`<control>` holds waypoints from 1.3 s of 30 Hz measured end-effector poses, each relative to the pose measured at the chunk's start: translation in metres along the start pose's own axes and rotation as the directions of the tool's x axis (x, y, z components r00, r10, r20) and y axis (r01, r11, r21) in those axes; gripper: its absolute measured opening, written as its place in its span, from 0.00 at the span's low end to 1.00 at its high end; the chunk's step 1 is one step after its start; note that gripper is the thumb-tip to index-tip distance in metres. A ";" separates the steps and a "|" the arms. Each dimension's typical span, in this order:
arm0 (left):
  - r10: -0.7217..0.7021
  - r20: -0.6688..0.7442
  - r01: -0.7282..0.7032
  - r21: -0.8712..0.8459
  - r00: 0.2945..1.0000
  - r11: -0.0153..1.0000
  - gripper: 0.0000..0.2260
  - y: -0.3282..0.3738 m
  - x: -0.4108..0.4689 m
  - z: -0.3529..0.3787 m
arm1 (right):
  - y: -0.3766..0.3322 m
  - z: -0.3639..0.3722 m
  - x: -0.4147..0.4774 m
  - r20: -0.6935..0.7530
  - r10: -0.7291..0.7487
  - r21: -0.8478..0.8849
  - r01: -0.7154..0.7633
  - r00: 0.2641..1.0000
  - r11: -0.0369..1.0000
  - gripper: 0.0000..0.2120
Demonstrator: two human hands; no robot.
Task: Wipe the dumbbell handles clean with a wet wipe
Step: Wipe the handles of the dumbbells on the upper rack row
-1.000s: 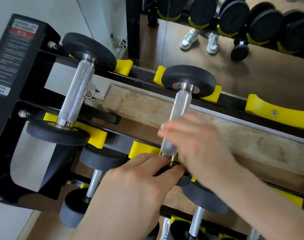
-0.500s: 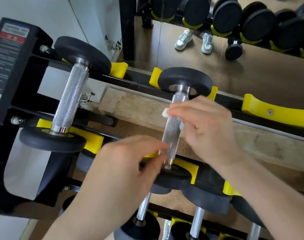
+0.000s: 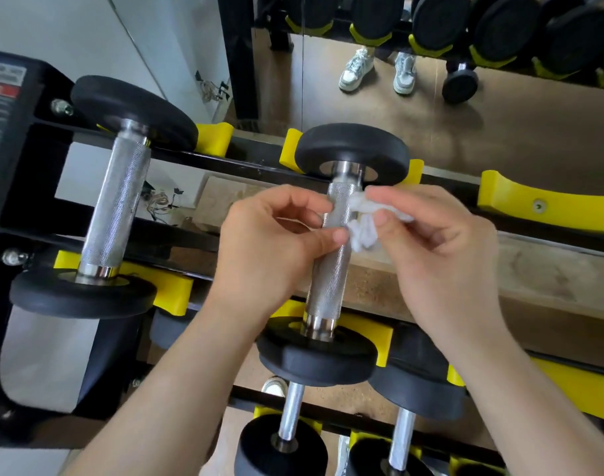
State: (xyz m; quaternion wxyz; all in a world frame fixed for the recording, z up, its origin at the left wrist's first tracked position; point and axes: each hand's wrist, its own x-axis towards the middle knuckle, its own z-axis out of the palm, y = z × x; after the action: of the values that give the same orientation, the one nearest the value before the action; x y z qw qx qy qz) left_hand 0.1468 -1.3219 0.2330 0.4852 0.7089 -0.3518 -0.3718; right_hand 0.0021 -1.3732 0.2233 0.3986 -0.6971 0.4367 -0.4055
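The left hand (image 3: 269,249) curls around the knurled steel handle (image 3: 329,273) of the middle dumbbell (image 3: 322,300). Its thumb lies across the front of the bar and its fingers are bent round the far side, gripping the upper part. The right hand (image 3: 444,262) pinches a crumpled white wet wipe (image 3: 362,231) between thumb and fingertips. It holds the wipe against the right side of that handle, just below the dumbbell's far head and touching the left thumb.

The middle dumbbell lies across the top tier of a black rack (image 3: 255,163), each black head resting in a yellow cradle (image 3: 379,334). Left of it, well apart, a second dumbbell (image 3: 116,207) sits the same way on the same tier. Right of it an unoccupied yellow saddle (image 3: 534,204) is fixed to the far rail. Beneath it a wooden board (image 3: 541,280) shows between the rails. Nearer than it, on the lower tier, stand smaller dumbbells (image 3: 290,420) with thin bars. Beyond it a mirror (image 3: 499,132) reflects a pair of pale sneakers (image 3: 357,68) and a row of dark dumbbell heads (image 3: 438,25).
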 end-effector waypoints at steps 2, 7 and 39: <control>-0.057 0.015 0.059 -0.150 0.998 0.987 0.07 -0.002 0.006 0.002 | -0.002 0.008 -0.003 0.024 0.047 0.070 -0.048 0.999 0.996 0.09; -0.158 0.047 0.165 -0.312 0.986 0.936 0.06 -0.006 0.003 0.009 | -0.004 0.004 -0.020 0.062 0.049 -0.116 -0.042 0.997 0.992 0.04; 0.393 0.346 -0.475 0.827 0.852 0.302 0.12 -0.005 -0.104 -0.007 | -0.008 0.000 -0.005 0.254 0.002 -0.148 0.037 0.967 0.988 0.07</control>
State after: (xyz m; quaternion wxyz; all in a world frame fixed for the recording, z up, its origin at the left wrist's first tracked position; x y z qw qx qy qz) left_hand 0.1040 -1.2284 0.2491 0.1047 0.7174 -0.6887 -0.0114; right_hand 0.0025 -1.3662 0.2291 0.3934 -0.7753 0.4057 -0.2821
